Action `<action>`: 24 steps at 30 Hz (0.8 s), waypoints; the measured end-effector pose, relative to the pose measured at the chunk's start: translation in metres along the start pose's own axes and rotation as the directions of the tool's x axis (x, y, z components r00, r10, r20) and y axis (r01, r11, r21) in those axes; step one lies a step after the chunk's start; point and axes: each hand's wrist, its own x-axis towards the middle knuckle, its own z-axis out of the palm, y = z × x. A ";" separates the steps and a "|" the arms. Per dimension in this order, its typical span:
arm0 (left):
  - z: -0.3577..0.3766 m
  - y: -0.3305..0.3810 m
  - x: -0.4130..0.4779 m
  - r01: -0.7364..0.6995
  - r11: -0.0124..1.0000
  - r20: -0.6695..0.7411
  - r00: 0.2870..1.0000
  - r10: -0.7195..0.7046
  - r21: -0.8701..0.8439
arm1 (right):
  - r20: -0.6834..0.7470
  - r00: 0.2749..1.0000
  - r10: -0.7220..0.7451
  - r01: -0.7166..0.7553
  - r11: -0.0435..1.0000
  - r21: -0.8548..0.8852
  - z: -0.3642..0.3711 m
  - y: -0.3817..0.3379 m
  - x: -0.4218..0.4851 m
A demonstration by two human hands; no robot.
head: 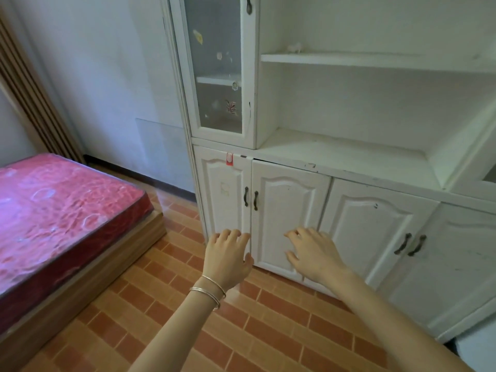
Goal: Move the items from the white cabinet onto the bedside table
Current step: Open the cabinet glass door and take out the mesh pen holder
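The white cabinet (pixel 349 162) fills the right half of the view. Its lower doors are shut and its open shelves look bare apart from a small pale scrap (pixel 294 47) on the upper shelf. My left hand (pixel 228 257), with bangles at the wrist, hovers in front of the left lower door (pixel 225 194), fingers curled and apart, holding nothing. My right hand (pixel 312 253) is spread in front of the second lower door (pixel 284 210), also holding nothing. Two dark handles (pixel 250 199) sit above my hands. The bedside table is not in view.
A bed with a red plastic-wrapped mattress (pixel 61 208) on a wooden base stands at the left. Brick-patterned floor (pixel 188 318) lies between bed and cabinet. A glass-fronted upper door (pixel 217 68) with flower stickers is shut. Two more lower doors (pixel 375 237) are at the right.
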 end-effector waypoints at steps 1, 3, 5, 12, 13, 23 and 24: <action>0.004 -0.004 0.009 0.001 1.000 0.001 1.000 -0.001 -0.008 | 0.000 1.000 -0.007 0.007 1.000 -0.005 0.002 0.002 0.012; 0.011 -0.012 0.028 0.002 1.000 -0.004 1.000 -0.002 -0.016 | -0.008 1.000 -0.025 0.025 0.999 -0.029 0.005 0.005 0.033; 0.015 -0.020 0.056 0.007 1.000 -0.012 1.000 -0.007 -0.011 | -0.009 0.999 -0.045 0.045 0.998 -0.037 0.004 0.011 0.061; 0.008 -0.056 0.190 -0.001 0.999 -0.085 0.996 0.004 0.042 | -0.109 0.991 -0.083 0.081 0.996 -0.022 -0.031 0.042 0.196; 0.008 -0.061 0.207 0.013 0.999 -0.091 0.996 -0.009 0.046 | -0.119 0.989 -0.091 0.088 0.996 -0.030 -0.035 0.047 0.214; 0.023 -0.112 0.323 0.035 0.999 -0.094 0.995 -0.031 0.040 | -0.124 0.991 -0.059 0.051 0.997 -0.061 -0.057 0.097 0.335; 0.021 -0.119 0.337 0.028 0.999 -0.106 0.994 -0.023 0.043 | -0.142 0.988 -0.056 0.048 0.997 -0.060 -0.061 0.099 0.347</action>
